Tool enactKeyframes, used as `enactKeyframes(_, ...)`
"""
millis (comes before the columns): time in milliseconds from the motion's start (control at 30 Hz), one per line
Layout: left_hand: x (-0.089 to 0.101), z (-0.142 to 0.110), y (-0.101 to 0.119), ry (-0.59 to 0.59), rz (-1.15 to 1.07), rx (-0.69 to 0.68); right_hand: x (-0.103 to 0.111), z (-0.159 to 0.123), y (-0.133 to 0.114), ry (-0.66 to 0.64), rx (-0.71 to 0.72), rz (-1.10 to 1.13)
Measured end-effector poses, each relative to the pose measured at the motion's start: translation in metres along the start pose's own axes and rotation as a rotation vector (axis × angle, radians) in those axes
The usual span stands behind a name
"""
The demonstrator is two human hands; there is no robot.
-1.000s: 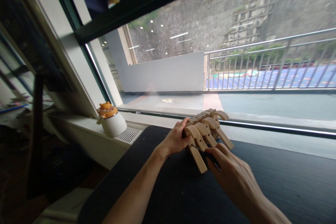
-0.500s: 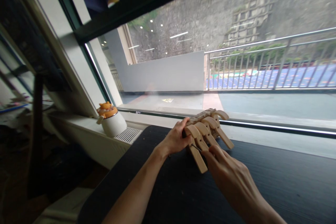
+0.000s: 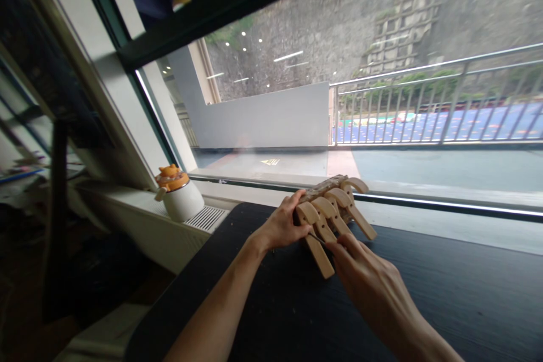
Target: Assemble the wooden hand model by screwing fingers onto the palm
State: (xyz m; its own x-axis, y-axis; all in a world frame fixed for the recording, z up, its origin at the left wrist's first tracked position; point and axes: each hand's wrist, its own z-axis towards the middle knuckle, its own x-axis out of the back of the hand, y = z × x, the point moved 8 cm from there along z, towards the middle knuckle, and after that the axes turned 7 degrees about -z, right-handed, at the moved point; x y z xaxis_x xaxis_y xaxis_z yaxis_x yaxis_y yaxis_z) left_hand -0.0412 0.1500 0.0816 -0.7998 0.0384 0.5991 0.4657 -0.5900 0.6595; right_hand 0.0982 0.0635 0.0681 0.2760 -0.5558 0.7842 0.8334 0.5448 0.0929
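A wooden hook rack (image 3: 326, 209) lies tilted on the black table, with a rough bark-like back strip and several pale hinged wooden pegs. My left hand (image 3: 288, 223) grips its left end, thumb near the joint of the nearest peg (image 3: 320, 257). In my right hand (image 3: 360, 263) is a thin dark screwdriver, its shaft (image 3: 317, 238) pointing up-left at that peg's joint beside my left thumb. The handle is hidden inside my closed right fingers, and the tip cannot be made out.
The black table (image 3: 445, 294) runs up to the window sill. On a vented ledge (image 3: 207, 218) at the left stands a white jug (image 3: 184, 203) with an orange lid. Beyond the glass are a low white wall and a metal railing (image 3: 403, 113).
My right fingers have closed further around the screwdriver's handle, which showed dark a second ago. The left hand keeps its grip on the rack, with its thumb now nearer the screwdriver's shaft.
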Motion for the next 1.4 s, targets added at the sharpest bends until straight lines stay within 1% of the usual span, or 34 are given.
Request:
enactKeyframes(233,-0.001,0.0,-0.004,0.024,-0.008,-0.009,-0.003,0.0,0.005,-0.017,-0.059,0.096)
enactKeyframes(400,-0.001,0.001,-0.002,0.035,0.002,-0.013,-0.008,0.0,0.016,-0.001,-0.184,0.201)
enactKeyframes(500,-0.001,0.0,-0.001,0.039,-0.008,0.003,-0.011,0.0,0.022,-0.017,-0.244,0.235)
enactKeyframes(567,0.0,0.0,-0.002,0.046,-0.044,0.031,-0.01,0.0,0.02,-0.026,-0.222,0.191)
enactKeyframes(700,-0.002,-0.002,-0.011,0.037,-0.207,0.149,-0.002,0.001,0.009,-0.003,-0.096,0.017)
enactKeyframes(767,-0.002,-0.003,-0.016,0.044,-0.234,0.19,0.001,0.0,0.005,0.021,-0.042,-0.05)
enactKeyframes(867,0.0,-0.002,-0.016,0.061,-0.2,0.185,0.003,-0.001,0.003,0.039,0.0,-0.096)
enactKeyframes(1000,-0.003,-0.001,-0.014,0.034,-0.222,0.176,0.0,-0.003,0.003,0.034,0.01,-0.057)
enactKeyframes(1133,-0.004,-0.001,-0.014,0.036,-0.235,0.197,-0.007,-0.003,0.01,-0.011,-0.086,0.059)
enactKeyframes(1267,-0.007,-0.001,-0.017,0.027,-0.299,0.202,-0.013,-0.001,0.019,-0.053,-0.198,0.146)
enactKeyframes(1400,-0.007,-0.001,-0.021,0.042,-0.28,0.214,-0.018,-0.002,0.025,-0.1,-0.285,0.204)
